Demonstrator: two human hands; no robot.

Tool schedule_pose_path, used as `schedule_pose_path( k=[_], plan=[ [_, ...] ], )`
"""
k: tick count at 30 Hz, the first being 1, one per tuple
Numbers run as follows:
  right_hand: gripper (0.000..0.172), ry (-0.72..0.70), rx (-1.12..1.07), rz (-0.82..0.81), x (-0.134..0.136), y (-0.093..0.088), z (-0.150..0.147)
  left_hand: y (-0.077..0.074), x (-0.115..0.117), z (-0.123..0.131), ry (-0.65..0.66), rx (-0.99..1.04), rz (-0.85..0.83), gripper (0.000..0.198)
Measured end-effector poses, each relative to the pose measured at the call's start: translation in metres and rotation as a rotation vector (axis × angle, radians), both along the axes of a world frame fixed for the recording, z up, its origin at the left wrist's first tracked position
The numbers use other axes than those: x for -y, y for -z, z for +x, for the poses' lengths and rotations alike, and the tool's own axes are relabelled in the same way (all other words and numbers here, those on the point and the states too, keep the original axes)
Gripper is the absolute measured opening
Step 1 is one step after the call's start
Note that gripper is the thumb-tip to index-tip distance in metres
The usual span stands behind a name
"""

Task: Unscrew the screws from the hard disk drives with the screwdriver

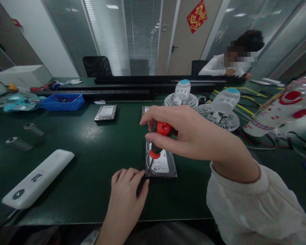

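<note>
My right hand (186, 132) is wrapped round the red and black handle of a screwdriver (155, 151). Its thin shaft slants down to the lower left part of a hard drive (163, 165), which lies flat with its white label up. Whether the tip sits in a screw is too small to tell. At the drive's near left corner, my left hand (129, 190) has its index finger and thumb closed against the edge, the other fingers bent on the table. My right hand hides the drive's far part.
Another hard drive (105, 113) lies further back, beside a blue tray (62, 102). A white power bank (38, 178) and two metal cylinders (33, 129) are at left. Small white fans (182, 95) and a plastic-wrapped package (283, 109) stand at right. Across the table sits a person (216, 66).
</note>
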State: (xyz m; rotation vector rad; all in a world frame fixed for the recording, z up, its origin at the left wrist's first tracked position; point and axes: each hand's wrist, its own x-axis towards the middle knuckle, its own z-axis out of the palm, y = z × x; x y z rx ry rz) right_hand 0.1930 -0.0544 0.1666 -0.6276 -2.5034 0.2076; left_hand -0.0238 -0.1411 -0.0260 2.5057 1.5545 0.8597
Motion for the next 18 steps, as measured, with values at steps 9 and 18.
schedule_pose_path(
  k=[9, 18],
  plan=[
    [0.047, 0.071, 0.053, -0.018, 0.0068, -0.0025, 0.0010, -0.0005, -0.0005, 0.0001, -0.003, 0.015, 0.013, 0.021],
    [0.039, 0.115, 0.022, -0.034, 0.0043, -0.0031, 0.0034, 0.0022, -0.0012, -0.0023, -0.004, 0.005, -0.017, 0.022]
  ],
)
